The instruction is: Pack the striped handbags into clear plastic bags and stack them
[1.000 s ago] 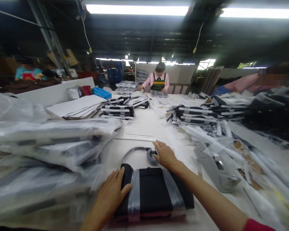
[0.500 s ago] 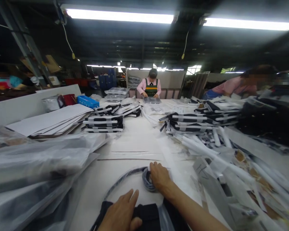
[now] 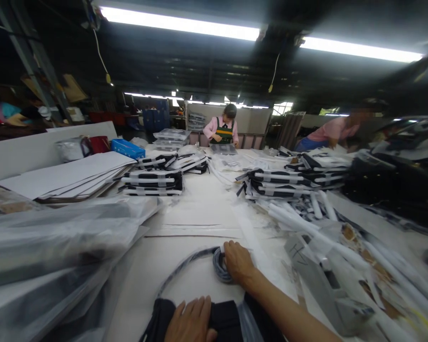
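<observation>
Black folded fabric item (image 3: 224, 320), banded in clear film, lies at the near edge of the surface (image 3: 199, 213). Left hand (image 3: 192, 323) is pressed flat on it, fingers straight and close together, gripping nothing. Grey cord (image 3: 219, 266) is wound in a small coil just beyond the fabric, with a loose loop trailing back toward it. Right hand (image 3: 237, 261) is on the coil, fingers curled down around its turns. Handling, by judgement: light, soft and limp; film probably slippery; coil apt to spring loose, best pinched across all turns at once. Plastic-wrapped stacks (image 3: 57, 237) lie along the left edge.
</observation>
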The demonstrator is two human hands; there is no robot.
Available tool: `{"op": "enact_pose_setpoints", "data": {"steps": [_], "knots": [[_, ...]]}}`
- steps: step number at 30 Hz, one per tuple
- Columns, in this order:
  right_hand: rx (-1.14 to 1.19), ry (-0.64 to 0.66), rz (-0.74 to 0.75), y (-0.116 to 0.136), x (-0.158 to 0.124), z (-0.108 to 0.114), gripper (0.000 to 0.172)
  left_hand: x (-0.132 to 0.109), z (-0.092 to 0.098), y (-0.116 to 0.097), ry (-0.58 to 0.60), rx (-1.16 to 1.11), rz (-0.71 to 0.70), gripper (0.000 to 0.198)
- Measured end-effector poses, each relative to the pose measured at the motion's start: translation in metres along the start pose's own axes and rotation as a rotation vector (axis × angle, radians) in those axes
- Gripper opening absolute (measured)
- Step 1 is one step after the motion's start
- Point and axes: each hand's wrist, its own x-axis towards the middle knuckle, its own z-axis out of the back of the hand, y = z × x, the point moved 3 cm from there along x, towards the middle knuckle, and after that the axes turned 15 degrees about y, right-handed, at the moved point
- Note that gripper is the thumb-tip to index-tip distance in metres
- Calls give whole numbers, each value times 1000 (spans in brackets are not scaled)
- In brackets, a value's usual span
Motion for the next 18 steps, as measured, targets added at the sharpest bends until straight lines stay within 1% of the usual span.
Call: {"op": "enact_pose_setpoints", "data": {"steps": [5, 8, 10, 11, 13, 14, 15, 16, 17, 18], "knots": [[-19, -10, -5, 2, -2, 2, 28, -8, 23, -26, -3, 56, 50, 51], [-23, -14, -6, 6, -8, 5, 30, -24, 37, -48, 12, 146, 72, 47], [-22, -10, -12, 9, -13, 7, 31, -39, 48, -68, 31, 203, 35, 43], [-21, -4, -12, 10, -14, 9, 31, -47, 56, -78, 21, 228, -1, 39], [-17, 22, 1, 10, -15, 13, 32, -56, 79, -99, -41, 279, -96, 31], [-13, 48, 15, 8, -14, 17, 30, -56, 93, -108, -77, 300, -130, 27], [-10, 82, 33, 5, -11, 22, 27, -50, 109, -113, -101, 315, -142, 25], [-5, 117, 52, 1, -6, 29, 23, -39, 125, -115, -107, 320, -131, 24], [2, 149, 71, -5, 2, 38, 19, -23, 141, -113, -104, 310, -74, 23], [9, 175, 87, -13, 11, 49, 16, -3, 158, -108, -126, 298, -34, 22]]}}
